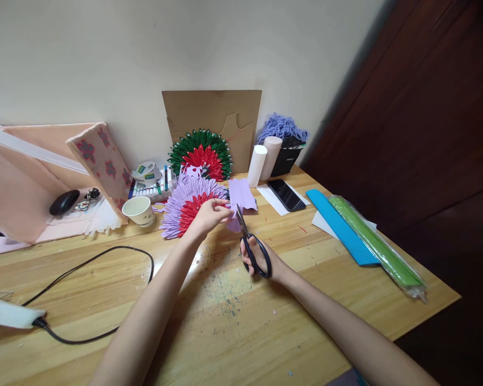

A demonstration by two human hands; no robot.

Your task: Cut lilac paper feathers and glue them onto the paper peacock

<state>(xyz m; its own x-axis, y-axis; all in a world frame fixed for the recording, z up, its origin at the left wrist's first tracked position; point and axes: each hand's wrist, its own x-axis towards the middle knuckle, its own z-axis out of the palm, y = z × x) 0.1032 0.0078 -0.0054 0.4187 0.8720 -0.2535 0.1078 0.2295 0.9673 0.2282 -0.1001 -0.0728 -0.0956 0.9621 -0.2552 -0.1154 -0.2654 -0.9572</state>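
My right hand (261, 260) grips black-handled scissors (250, 244), fingers through the loops, blades pointing up and away. My left hand (210, 213) pinches a small lilac paper piece (234, 221) right at the blade tips. Just behind lies a fan-shaped paper flower (185, 206) with lilac outer petals and a red centre. A larger lilac paper sheet (242, 194) rests on the wooden table (225, 311) beyond the scissors.
A green and red paper flower (201, 153) leans on cardboard (213, 115) at the wall. Nearby are a paper cup (140, 210), markers (151, 187), white rolls (257, 165), a phone (286, 194), blue (342, 228) and green paper rolls (376, 246), and a black cable (84, 268) at left.
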